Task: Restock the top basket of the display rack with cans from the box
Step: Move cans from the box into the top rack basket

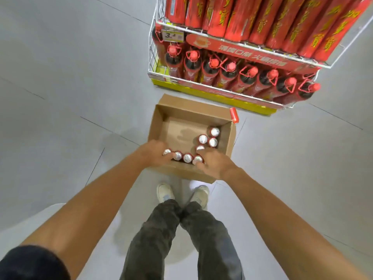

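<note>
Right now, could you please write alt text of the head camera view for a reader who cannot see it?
Seen from above, a person's left hand and right hand reach into an open cardboard box on the floor, onto a row of upright cans; more cans stand behind. Ahead, a wire display rack holds red cans above and red-capped bottles below.

Both arms are bare from the short black sleeve (30,263) to the left hand (154,153) and right hand (215,164). Below the sleeve's level, dark mottled grey trousers (181,239) end in pale, whitish sneakers (165,192).
</note>
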A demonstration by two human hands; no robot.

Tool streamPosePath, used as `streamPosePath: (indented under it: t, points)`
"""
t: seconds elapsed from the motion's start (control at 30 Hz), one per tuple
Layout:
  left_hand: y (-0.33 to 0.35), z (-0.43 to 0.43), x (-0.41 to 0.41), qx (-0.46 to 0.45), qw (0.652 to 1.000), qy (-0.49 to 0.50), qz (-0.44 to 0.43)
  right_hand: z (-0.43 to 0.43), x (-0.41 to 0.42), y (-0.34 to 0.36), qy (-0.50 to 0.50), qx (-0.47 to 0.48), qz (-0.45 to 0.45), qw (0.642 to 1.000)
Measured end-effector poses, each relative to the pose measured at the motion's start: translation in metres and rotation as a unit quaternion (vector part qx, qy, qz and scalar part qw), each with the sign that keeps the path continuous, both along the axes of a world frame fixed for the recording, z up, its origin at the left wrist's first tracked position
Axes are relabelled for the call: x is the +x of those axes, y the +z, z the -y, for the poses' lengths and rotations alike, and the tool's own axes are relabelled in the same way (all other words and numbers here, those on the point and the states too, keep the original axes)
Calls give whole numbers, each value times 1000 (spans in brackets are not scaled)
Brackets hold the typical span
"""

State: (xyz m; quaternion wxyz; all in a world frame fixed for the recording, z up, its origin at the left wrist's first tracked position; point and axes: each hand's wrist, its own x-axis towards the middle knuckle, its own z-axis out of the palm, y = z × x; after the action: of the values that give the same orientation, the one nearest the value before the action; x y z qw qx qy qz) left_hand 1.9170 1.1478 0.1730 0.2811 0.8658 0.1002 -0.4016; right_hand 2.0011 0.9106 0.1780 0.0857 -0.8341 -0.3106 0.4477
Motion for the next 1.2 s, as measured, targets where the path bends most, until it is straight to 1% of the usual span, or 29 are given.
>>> streamPosePath:
  t: [0.1,0.23,0.3,0.4,0.53,0.6,0.73,0.93,1.13,1.2]
  points:
    - [-58,-9,1,7,1000,7,14,-20,2,-62,11,3,9,1000]
    - [-155,-17,7,37,999,4,-2,-50,8,-164,42,-8,4,999]
    - [-211,-20,7,31,999,24,-14,-61,10,-220,60,-5,12,998]
    - [-291,-23,7,14,998,60,-6,-69,13,-297,87,13,28,996]
    - [-357,-18,6,-7,994,106,-16,-67,6,-369,97,27,19,995]
    - [-381,-20,3,-8,992,121,-25,-65,1,-393,109,26,21,994]
    - [-409,-28,-6,5,990,138,-40,-66,-7,-417,123,28,26,992]
    - [-432,-30,-19,-27,982,177,-64,-62,-19,-448,86,15,-6,996]
    - [-446,-33,-18,-47,969,237,-50,-58,-19,-458,55,54,-37,996]
    - [-450,-33,-16,-67,958,274,-52,-58,-18,-459,43,58,-36,997]
